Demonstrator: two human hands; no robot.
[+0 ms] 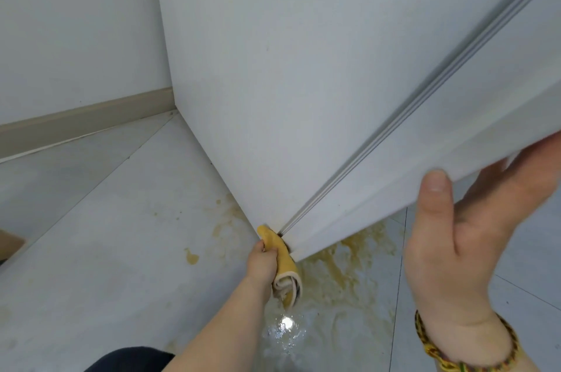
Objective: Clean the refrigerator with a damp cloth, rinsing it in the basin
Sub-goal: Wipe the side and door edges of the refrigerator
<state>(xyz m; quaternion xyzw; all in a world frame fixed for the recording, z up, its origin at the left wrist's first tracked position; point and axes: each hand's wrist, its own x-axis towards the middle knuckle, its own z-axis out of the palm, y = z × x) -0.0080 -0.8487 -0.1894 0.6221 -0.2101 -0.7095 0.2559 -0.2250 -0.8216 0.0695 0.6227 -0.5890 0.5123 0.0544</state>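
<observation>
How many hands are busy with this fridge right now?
2. The left hand grips a yellow cloth at the bottom corner of the refrigerator. The right hand, with a bracelet on its wrist, holds the door by its lower edge.

I count one refrigerator (273, 68), one door (455, 116), one yellow cloth (283, 256), one bracelet (513, 339) at lower right. Hands total two: left hand (262, 264), right hand (449, 244).

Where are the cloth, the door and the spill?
cloth (285, 256): head view, on its yellow middle fold.
door (440, 135): head view, on the white face, mid-width.
spill (358, 262): head view, on the thick yellow patch below the door's lower corner.
</observation>
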